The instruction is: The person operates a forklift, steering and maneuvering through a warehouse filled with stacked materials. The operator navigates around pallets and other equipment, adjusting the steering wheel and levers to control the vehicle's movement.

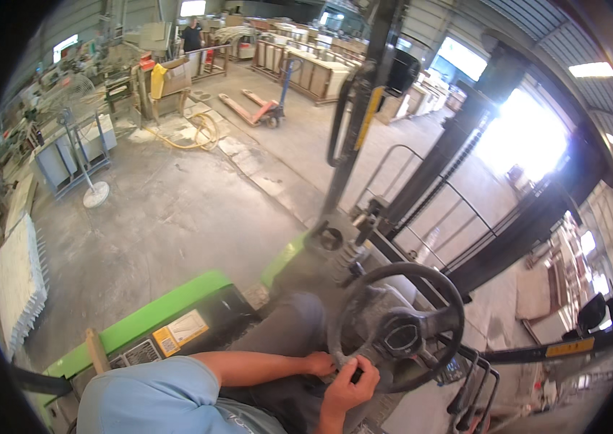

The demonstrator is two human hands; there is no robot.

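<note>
I sit in a forklift with a dusty black steering wheel [399, 269] in front of me. My right hand [353, 387] is closed at the lower left of the wheel, its fingers wrapped round a small black knob [356, 375]. Just left of it, my left hand [318, 364] rests low over my lap, near the rim. Its fingers look curled, and whatever they hold is hidden. Black control levers [474, 394] stand right of the wheel.
The forklift's mast [458, 152] and a dark post [360, 108] rise ahead. A green body panel [169, 307] lies left. Beyond are an orange pallet jack [252, 108], a yellow hose [205, 134], a fan stand [95, 194], racks of slabs [313, 72] and a standing person [193, 36].
</note>
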